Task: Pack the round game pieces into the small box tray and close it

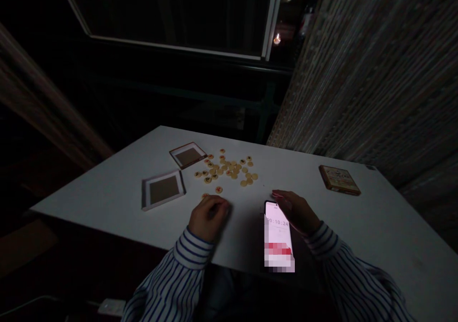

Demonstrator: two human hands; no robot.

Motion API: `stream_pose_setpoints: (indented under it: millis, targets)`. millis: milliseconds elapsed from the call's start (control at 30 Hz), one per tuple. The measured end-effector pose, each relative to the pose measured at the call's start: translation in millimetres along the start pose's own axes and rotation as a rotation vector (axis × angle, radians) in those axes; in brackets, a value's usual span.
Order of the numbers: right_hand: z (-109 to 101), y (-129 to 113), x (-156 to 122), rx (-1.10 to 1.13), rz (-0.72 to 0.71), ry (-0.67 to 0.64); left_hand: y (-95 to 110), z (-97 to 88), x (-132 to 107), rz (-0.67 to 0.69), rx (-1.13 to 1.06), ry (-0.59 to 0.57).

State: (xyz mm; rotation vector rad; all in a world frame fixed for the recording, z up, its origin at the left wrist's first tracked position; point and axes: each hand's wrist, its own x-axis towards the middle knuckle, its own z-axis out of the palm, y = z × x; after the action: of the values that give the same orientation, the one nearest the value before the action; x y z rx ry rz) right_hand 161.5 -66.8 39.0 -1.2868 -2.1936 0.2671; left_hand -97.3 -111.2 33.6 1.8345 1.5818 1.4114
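My left hand (pixel 208 218) rests at the near side of the white table (pixel 236 222), its fingers curled into a loose fist with nothing visible in it. Just beyond it lie round wooden xiangqi pieces (pixel 234 171) in a loose spread, some showing red or dark characters, others plain side up. One piece (pixel 205 196) is partly covered by that hand. A lit phone (pixel 278 231) showing a running-time display lies near the table's front edge. Beside its upper right corner is my right hand (pixel 298 212), fingers stretched out and overlapping the phone's edge.
Two shallow open box halves, a nearer tray (pixel 146 195) and a farther tray (pixel 172 154), sit left of the pieces. A small decorated box (pixel 339 180) lies toward the right. String curtains (pixel 332 74) hang behind on the right; the room is dark.
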Motion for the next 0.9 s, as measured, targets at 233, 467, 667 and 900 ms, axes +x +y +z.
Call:
stream_pose_setpoints:
  millis: [233,467,667,900]
  targets:
    - [8,-32,37,0.035,-0.097,-0.102,-7,-31.6,-2,-0.232,-0.067,0.207]
    - [21,-69,71,0.115,-0.090,-0.245,-22,-61.2,-4,-0.370,0.023,0.368]
    - [36,-98,92,0.090,-0.113,-0.349,-37,-88.5,-8,-0.430,0.075,0.513]
    - [60,-124,107,0.090,-0.135,-0.412,-54,-115.9,-11,-0.527,0.089,0.605]
